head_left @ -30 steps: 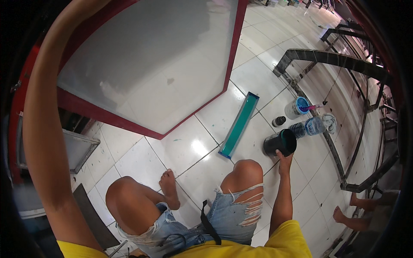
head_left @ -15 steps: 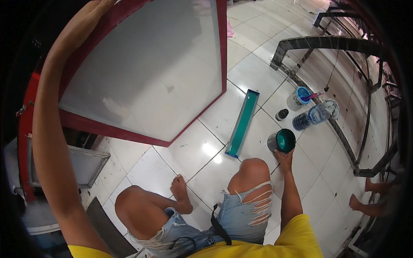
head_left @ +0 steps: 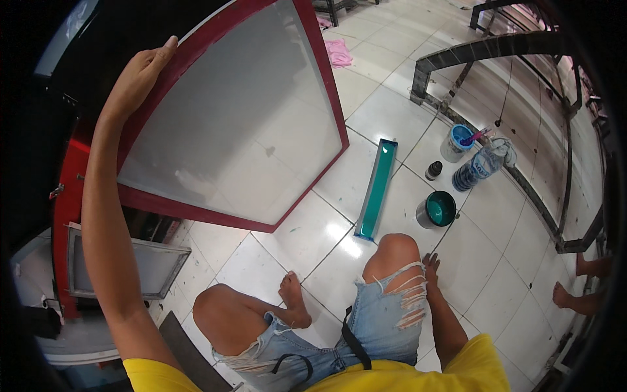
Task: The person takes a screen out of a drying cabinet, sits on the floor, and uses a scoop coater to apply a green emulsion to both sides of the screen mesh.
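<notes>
Seated person on a tiled floor (head_left: pixel 294 235), seen from the head camera; the left hand (head_left: pixel 140 75) is raised with the arm almost fully stretched up and away from the body, its grip closed over the upper edge of a large red-framed screen (head_left: pixel 241 124), fingers over the frame's top rail, thumb side toward the camera; the screen stands tilted on one corner, its lower rail close to the floor, its pale mesh facing the person, its long axis running from the upper left down toward the right. The right hand (head_left: pixel 431 264) hangs low beside the right knee (head_left: pixel 392 251), fingers spread and pointing down, holding nothing, apparently touching or just above the floor. A dark round pot with teal inside (head_left: pixel 436 209) stands just ahead of that hand, nearer to it than to the left; a long teal trough (head_left: pixel 377 189) lies on the floor between the screen's lower corner and the pot, its long axis pointing away from the person; a white tub (head_left: pixel 457 142), a small dark bottle (head_left: pixel 434 170) and a plastic water bottle (head_left: pixel 477 168) stand further off; a smaller grey screen (head_left: pixel 124 264) lies at lower left.
</notes>
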Demonstrator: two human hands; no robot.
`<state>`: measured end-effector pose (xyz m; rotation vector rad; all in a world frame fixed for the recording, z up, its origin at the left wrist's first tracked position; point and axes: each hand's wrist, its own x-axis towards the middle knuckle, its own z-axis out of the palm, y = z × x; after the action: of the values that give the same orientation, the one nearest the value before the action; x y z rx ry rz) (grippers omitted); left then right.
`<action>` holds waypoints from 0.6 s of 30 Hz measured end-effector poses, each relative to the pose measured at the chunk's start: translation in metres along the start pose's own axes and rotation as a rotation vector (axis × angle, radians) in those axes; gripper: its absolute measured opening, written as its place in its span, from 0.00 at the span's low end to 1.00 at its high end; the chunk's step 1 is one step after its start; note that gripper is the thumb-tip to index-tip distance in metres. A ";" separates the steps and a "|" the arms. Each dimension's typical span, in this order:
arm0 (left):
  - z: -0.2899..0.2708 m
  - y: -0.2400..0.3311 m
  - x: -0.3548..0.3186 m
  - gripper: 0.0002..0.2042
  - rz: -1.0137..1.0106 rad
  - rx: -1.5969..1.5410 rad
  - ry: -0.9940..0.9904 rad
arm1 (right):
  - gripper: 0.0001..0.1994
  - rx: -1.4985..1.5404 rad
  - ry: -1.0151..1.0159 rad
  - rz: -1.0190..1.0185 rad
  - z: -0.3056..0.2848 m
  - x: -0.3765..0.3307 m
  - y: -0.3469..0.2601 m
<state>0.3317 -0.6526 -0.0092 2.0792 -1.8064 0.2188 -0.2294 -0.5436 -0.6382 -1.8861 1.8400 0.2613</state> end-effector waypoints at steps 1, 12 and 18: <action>0.005 0.003 0.005 0.34 0.020 -0.028 0.010 | 0.30 -0.131 0.050 0.042 0.022 0.011 0.017; -0.011 0.027 -0.009 0.30 -0.066 0.095 -0.201 | 0.26 -0.321 0.339 0.035 0.041 0.005 -0.018; -0.007 0.052 -0.013 0.29 -0.044 0.070 -0.278 | 0.25 -0.311 0.324 0.029 0.029 -0.004 -0.017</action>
<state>0.2792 -0.6433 0.0020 2.2912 -1.9296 -0.0214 -0.2069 -0.5265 -0.6579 -2.2207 2.1412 0.2787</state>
